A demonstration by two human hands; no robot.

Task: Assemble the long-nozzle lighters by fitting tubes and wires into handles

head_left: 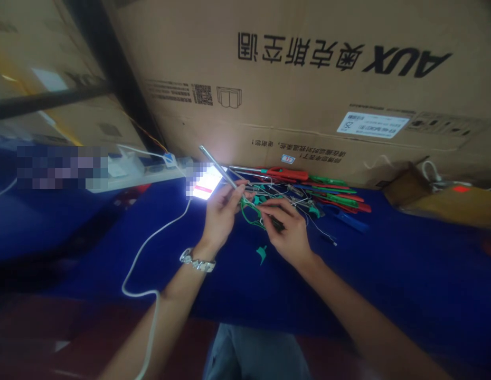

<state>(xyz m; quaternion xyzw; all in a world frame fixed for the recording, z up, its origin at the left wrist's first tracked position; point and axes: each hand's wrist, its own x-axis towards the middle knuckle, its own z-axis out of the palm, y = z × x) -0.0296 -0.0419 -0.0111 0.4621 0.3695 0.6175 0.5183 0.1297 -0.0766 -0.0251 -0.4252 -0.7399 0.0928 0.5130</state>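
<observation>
My left hand point(222, 214), with a metal watch on the wrist, is closed round a long silver tube point(217, 165), which slants up to the left. Below the tube's lower end is a green loop-shaped part point(250, 215), between my two hands. My right hand point(290, 228) is closed, with thumb and fingertips pinched at that lower end. What it pinches is too small to tell; something dark shows under its fingers. On the blue cloth below lies a small teal trigger-like piece point(262, 255). Behind my hands is a pile of long-nosed lighters and handle halves point(336, 198) in red, green and blue.
A large cardboard box point(309, 121) stands upright along the back. A lit phone screen point(206, 184) lies left of the tube. A white cable point(140, 253) runs over the blue cloth point(237, 295) and my left forearm. At left is a white power strip point(150, 178); at right, a yellow-brown package point(451, 203).
</observation>
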